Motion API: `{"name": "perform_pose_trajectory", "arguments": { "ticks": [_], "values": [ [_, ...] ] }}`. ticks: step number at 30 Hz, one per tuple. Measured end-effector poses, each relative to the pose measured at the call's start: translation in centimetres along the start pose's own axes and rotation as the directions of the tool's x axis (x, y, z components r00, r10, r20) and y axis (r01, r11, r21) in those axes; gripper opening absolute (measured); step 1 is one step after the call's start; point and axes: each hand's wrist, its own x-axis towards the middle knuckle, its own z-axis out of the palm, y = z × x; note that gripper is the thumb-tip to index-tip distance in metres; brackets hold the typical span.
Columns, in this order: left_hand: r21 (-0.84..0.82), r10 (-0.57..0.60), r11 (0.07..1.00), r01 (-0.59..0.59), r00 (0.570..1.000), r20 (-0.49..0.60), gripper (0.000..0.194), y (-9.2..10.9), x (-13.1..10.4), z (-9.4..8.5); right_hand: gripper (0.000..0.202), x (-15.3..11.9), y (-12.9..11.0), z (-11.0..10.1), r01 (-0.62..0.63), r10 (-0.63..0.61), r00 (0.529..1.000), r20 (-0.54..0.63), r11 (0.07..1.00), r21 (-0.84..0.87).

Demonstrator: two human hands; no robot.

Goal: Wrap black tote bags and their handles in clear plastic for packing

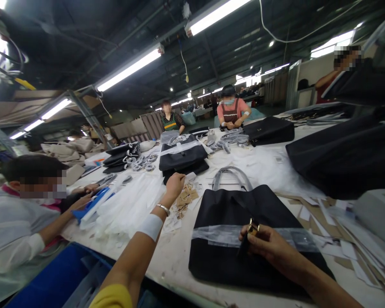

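My right hand (271,246) is closed over the front of a black handbag (218,261), gripping a short black strap with a gold buckle (253,227). The bag lies on the table, with clear plastic film (216,236) across its middle and wrapped handles (232,173) at its top. Further away, my left hand (176,185) is closed, its fingertips pinched beside a pile of brown tags with strings (186,196). A scrap of clear plastic lies close to those fingertips; what they hold, if anything, is too small to make out.
Sheets of thin white plastic (125,207) cover the table's left side. Behind stand more black bags (182,156). Cardboard strips (336,231) and a grey machine (378,214) are at right. A co-worker (16,231) sits at left beside a blue bin (54,278); others work opposite.
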Motion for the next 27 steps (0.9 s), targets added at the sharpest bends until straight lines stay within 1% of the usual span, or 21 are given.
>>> {"name": "perform_pose_trajectory", "arguments": {
  "ticks": [2,3,4,7,8,10,12,14,15,17,18,20,22,24,25,27],
  "values": [
    [0.026,-0.029,0.999,0.029,0.999,-0.016,0.040,0.1,0.2,0.5,0.031,0.1,0.1,0.0,0.001,-0.001,1.000,0.002,1.000,-0.004],
    [0.030,-0.040,0.999,0.040,0.999,-0.010,0.046,0.2,0.3,1.1,0.031,0.1,0.2,0.0,0.000,0.000,1.000,0.002,1.000,-0.001],
    [0.028,-0.049,0.998,0.048,0.999,0.010,0.047,0.4,0.4,1.8,0.031,0.1,0.3,0.0,-0.004,0.004,1.000,0.002,1.000,0.005],
    [-0.010,-0.080,0.997,0.082,0.989,0.128,0.031,1.4,1.1,4.7,0.030,0.1,0.5,-0.1,-0.015,0.015,1.000,-0.002,1.000,0.013],
    [-0.031,-0.098,0.994,0.105,0.981,0.170,0.029,1.9,1.3,5.7,0.030,0.1,0.5,-0.1,-0.014,0.014,1.000,-0.004,1.000,0.011],
    [-0.088,-0.137,0.983,0.161,0.962,0.235,0.033,2.6,1.8,7.4,0.030,0.1,0.5,-0.1,-0.006,0.006,1.000,-0.006,1.000,0.004],
    [-0.176,-0.160,0.961,0.213,0.949,0.272,0.034,3.3,2.1,8.6,0.030,0.1,0.5,0.0,-0.003,0.003,1.000,-0.004,1.000,0.002],
    [-0.294,-0.160,0.924,0.245,0.945,0.284,0.033,3.8,2.2,9.2,0.031,0.0,0.4,0.1,-0.007,0.007,1.000,0.003,1.000,-0.002],
    [-0.360,-0.154,0.898,0.253,0.947,0.281,0.033,4.0,2.3,9.2,0.031,0.0,0.3,0.2,-0.005,0.005,1.000,0.007,1.000,-0.007],
    [-0.491,-0.142,0.833,0.256,0.956,0.257,0.033,4.4,2.5,8.6,0.031,-0.1,0.4,0.1,0.006,-0.006,1.000,0.007,1.000,-0.020],
    [-0.553,-0.137,0.795,0.249,0.962,0.238,0.033,4.6,2.6,7.9,0.032,-0.1,0.5,0.0,0.013,-0.013,1.000,0.005,1.000,-0.026],
    [-0.664,-0.123,0.715,0.219,0.974,0.189,0.033,5.0,2.9,6.0,0.032,0.0,0.8,-0.2,0.027,-0.027,1.000,-0.002,0.999,-0.039],
    [-0.751,-0.098,0.638,0.169,0.985,0.139,0.035,5.4,2.7,3.3,0.034,0.1,1.0,-0.4,0.034,-0.035,0.999,-0.017,0.997,-0.063],
    [-0.808,-0.059,0.577,0.120,0.993,0.106,0.039,5.8,1.6,0.4,0.036,0.1,1.1,-0.6,0.035,-0.038,0.999,-0.037,0.996,-0.085],
    [-0.825,-0.038,0.556,0.104,0.994,0.100,0.043,6.0,0.6,-0.9,0.037,0.1,1.1,-0.6,0.031,-0.035,0.998,-0.043,0.995,-0.090],
    [-0.847,0.003,0.522,0.101,0.993,0.120,0.051,6.6,-2.2,-3.0,0.039,0.0,0.9,-0.5,0.025,-0.029,0.999,-0.045,0.996,-0.081]
  ]
}}
